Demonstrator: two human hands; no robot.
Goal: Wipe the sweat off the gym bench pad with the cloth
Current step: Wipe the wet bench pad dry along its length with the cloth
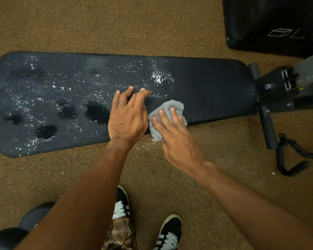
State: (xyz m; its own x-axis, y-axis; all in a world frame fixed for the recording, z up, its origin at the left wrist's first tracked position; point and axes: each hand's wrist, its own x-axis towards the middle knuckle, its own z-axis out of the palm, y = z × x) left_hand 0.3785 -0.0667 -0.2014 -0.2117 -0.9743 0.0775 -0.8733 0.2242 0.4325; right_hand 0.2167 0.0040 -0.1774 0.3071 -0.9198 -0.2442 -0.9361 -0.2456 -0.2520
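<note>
We see speckled brown rubber floor (98, 24); long black pebbled bench pad (206, 87), rounded ends, droplets (159, 78) beading left stretch, right stretch matte. Our left hand (127, 120) rests spread-fingered on pad; right hand (177, 141), fingers straight, presses crumpled grey cloth (177, 105) at pad's near edge.

This is a gym. A padded black bench (206, 87) on a steel frame (271, 91) stands on speckled rubber flooring (98, 24), with a cable handle (279, 157) lying beside it.
</note>
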